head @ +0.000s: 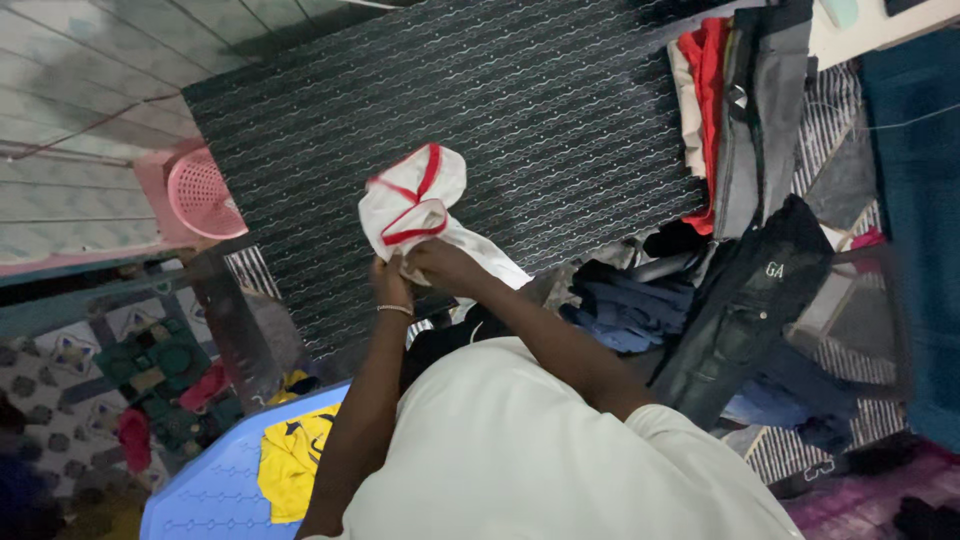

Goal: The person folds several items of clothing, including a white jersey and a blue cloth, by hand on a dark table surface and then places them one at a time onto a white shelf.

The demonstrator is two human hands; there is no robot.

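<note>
Two hands, left hand (391,281) and right hand (437,262), are pinching a white red-trimmed garment (415,200) at frame centre over the dark mat (520,110); folding seemingly just starting, calling for spreading it flat.

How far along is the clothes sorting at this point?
Partly done, it seems. A stack of folded clothes lies at the mat's far edge. Both hands, left hand and right hand, hold a white garment with red trim. A loose heap of dark clothes remains unfolded.

White garment with red trim (415,200), crumpled and half-folded, held above the dark patterned mat (520,120)
</note>
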